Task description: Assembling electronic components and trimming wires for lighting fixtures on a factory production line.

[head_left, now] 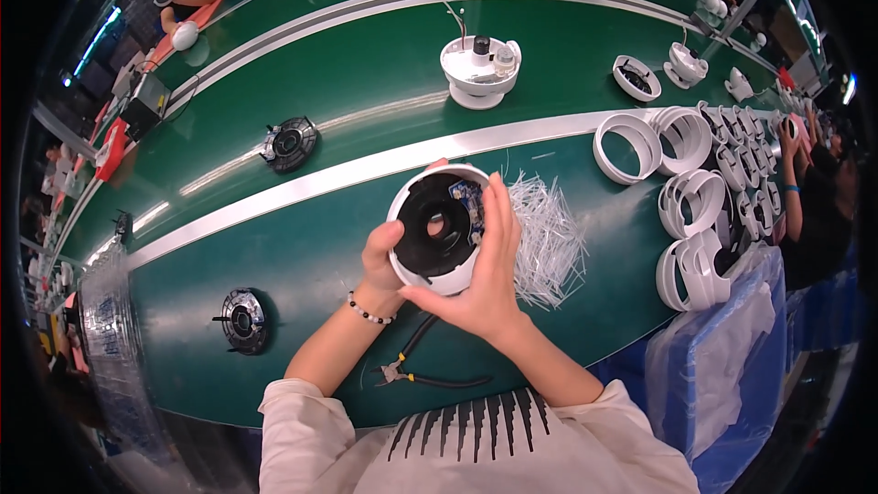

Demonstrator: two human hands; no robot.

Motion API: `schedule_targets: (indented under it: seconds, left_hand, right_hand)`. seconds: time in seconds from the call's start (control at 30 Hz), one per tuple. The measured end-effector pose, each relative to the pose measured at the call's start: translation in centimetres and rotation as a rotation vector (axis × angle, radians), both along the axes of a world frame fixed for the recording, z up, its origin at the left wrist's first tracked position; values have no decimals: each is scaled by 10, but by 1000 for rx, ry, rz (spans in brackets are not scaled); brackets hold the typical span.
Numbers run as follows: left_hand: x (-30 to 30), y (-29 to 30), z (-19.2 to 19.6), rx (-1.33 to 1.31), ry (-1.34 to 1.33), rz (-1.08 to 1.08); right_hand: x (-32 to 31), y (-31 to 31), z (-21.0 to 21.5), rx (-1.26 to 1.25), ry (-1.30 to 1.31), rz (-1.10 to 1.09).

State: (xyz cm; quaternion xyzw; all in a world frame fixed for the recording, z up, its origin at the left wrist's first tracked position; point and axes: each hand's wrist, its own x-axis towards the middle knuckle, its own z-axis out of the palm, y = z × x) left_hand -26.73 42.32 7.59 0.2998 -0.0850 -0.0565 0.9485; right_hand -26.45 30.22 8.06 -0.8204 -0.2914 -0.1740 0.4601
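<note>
In front of me a white round housing [462, 276] is held up between both hands, tilted so its inside shows. A black disc [419, 242] with a central hole sits inside it, beside a small blue circuit board [468, 198]. My left hand [380, 254] grips the left rim, its thumb on the edge and its other fingers mostly hidden behind. Around the right side wraps my right hand [494, 279], fingers along the rim and thumb underneath. Below them, wire cutters [395, 371] with black handles lie on the green table, jaws to the left.
Thin white plastic strips [549, 247] lie heaped right of my hands. White rings [626, 148] stand further right, near a blue bin [732, 375]. A black round part [245, 320] lies left. The green belt beyond carries another black part [291, 144] and a white dome-shaped unit [480, 78].
</note>
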Motion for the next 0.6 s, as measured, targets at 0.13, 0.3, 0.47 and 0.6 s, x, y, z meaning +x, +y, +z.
schedule_targets:
  seconds: [0.13,0.3,0.47,0.6]
  left_hand:
    - [23,7,3,-133,319,179]
    - [101,48,-37,-129,438,436]
    - [168,115,-88,-30,460,560]
    - [178,122,-88,180,469,606]
  right_hand:
    - [0,-1,-8,57,-10,18]
    - [-26,-29,-2,-327,88,506]
    - [-56,-35,0,-1013,128,797]
    - [-58,-43,-5,-998,45,753]
